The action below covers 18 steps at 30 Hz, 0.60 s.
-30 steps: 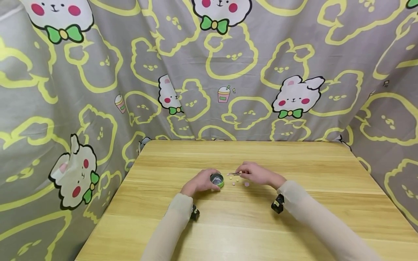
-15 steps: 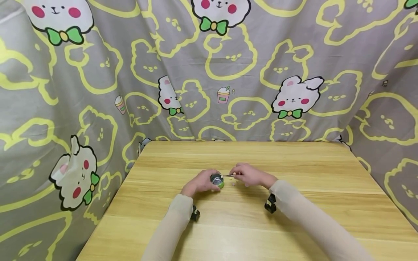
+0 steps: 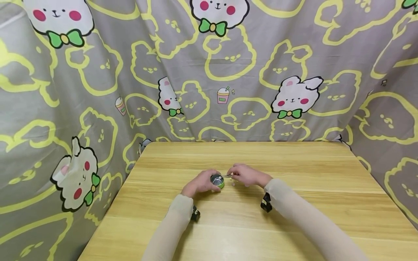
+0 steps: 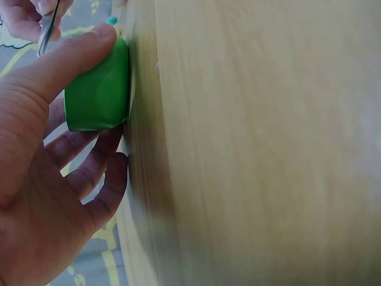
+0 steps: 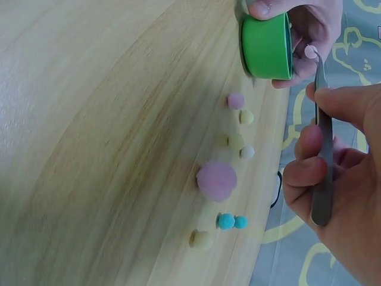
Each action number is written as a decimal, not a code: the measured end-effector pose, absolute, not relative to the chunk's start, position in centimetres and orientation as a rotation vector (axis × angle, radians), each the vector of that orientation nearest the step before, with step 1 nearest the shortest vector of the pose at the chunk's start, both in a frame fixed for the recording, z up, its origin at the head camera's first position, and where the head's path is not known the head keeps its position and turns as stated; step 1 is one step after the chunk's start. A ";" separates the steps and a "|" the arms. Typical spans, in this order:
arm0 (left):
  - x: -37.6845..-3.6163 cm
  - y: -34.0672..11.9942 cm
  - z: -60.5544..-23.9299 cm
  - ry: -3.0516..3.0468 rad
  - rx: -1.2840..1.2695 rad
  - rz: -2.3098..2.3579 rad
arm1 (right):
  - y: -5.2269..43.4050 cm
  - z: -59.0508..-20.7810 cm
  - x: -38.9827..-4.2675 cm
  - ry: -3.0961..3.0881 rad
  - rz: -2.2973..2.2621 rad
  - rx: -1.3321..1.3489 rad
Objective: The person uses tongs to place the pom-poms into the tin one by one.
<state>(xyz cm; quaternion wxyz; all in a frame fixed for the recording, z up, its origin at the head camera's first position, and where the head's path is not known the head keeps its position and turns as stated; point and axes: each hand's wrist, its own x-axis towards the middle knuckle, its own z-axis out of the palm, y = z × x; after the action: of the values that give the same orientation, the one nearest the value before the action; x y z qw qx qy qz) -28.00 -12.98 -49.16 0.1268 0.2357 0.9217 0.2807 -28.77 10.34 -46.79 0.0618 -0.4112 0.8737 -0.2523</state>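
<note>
On the table [image 3: 215,232], the left hand [image 3: 204,181] grips a green tin [image 5: 266,47] between thumb and fingers; the right hand [image 3: 246,174] pinches tweezers [image 5: 323,149]. Near the right hand, 1 large pink ball [image 5: 216,181] and 7 small balls [image 5: 226,221] lie loose, apparently the part remaining. 1 pale ball [image 5: 310,52], in the tweezers' tips at the tin's mouth, isn't yet released; what's inside, I cannot tell.

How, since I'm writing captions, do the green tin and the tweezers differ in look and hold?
The tin is green outside; the tweezers are silvery. The tin is short and round; the tweezers are long and slim. The left hand holds the tin; the right hand holds the tweezers. Both are gripped.
</note>
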 end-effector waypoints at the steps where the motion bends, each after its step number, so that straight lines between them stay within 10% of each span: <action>1: -28.0 -13.0 -49.2 2.682 0.686 0.820 | 10.2 -46.9 -28.8 2.645 -0.757 -1.248; 18: -27.9 -13.1 -49.1 2.668 0.690 0.843 | 9.1 -46.5 -28.5 2.670 -0.727 -1.244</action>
<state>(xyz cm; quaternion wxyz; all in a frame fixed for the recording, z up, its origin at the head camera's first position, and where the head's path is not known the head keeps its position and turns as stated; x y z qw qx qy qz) -27.95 -13.07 -49.13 0.1293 0.2375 0.9180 0.2901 -28.51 9.12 -46.50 0.0538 -0.4095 0.8787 -0.2392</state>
